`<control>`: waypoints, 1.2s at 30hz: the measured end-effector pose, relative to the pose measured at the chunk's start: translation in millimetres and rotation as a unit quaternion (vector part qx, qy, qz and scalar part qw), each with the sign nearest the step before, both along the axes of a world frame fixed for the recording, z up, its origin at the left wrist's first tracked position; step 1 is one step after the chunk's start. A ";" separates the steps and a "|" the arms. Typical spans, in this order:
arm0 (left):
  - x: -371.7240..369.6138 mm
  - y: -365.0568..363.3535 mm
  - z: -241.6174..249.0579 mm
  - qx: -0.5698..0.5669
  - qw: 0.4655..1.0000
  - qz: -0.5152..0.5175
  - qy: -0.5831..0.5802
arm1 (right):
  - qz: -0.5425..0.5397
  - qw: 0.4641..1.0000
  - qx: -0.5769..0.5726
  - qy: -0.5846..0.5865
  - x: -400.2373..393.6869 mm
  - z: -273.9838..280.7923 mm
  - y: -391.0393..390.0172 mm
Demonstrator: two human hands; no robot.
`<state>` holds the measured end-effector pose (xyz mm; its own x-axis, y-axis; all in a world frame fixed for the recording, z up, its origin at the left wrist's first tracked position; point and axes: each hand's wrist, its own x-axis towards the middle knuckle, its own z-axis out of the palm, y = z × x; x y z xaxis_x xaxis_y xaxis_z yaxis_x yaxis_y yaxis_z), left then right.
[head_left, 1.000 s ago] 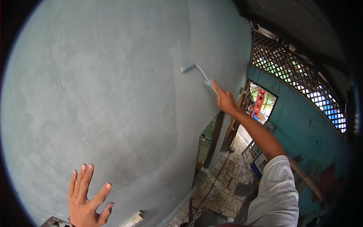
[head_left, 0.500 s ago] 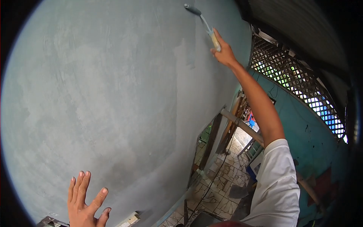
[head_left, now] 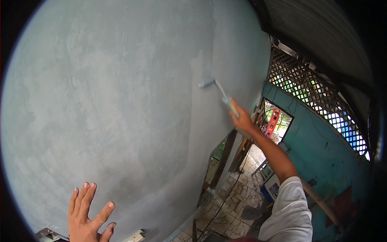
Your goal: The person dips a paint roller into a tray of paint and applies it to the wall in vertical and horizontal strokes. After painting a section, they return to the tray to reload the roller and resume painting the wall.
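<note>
My right hand (head_left: 242,118) is closed around the yellowish handle of a small paint roller (head_left: 207,83). The grey roller sleeve lies against the grey wall (head_left: 133,113), right of the middle, with its bent wire frame running down to my grip. Darker and lighter patches of grey show on the wall, with a vertical streak above the roller. At the lower left my left hand (head_left: 86,218) is raised in front of the wall, fingers spread, holding nothing.
A wooden pole (head_left: 320,201) slants behind my right arm. Beyond are a teal wall (head_left: 314,133), a lattice (head_left: 318,92) and a doorway with a red object (head_left: 273,121). The floor (head_left: 229,201) has broken-tile paving and a cable across it. A pale box-like fitting (head_left: 137,236) sits low on the wall.
My right hand has brought the paint roller down the wall from near the top to about mid-height. My left hand stays spread, shifted slightly left in view.
</note>
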<state>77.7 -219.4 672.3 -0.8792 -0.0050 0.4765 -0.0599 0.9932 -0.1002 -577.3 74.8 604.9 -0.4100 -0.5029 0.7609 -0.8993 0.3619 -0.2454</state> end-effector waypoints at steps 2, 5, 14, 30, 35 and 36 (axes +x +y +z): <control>-0.4 3.1 2.5 -0.003 1.000 0.000 -0.010 | 0.007 0.996 -0.048 0.073 6.0 60.9 -14.2; -1.0 6.8 2.6 -0.003 1.000 -0.004 -0.021 | 0.060 0.993 -0.099 0.006 28.1 145.4 -40.1; -2.0 5.9 10.6 0.006 1.000 0.005 -0.018 | 0.087 0.989 -0.088 -0.081 38.0 91.3 -70.2; -2.4 46.7 54.1 0.028 0.997 -0.030 -0.060 | 0.087 0.993 -0.070 -0.038 77.8 222.4 -19.6; -4.2 35.7 45.3 0.030 0.997 -0.028 -0.062 | 0.119 0.991 -0.059 0.007 53.6 153.1 -23.0; -4.6 23.4 30.3 0.027 0.997 -0.028 -0.059 | 0.128 0.990 -0.057 0.032 50.2 113.9 -25.7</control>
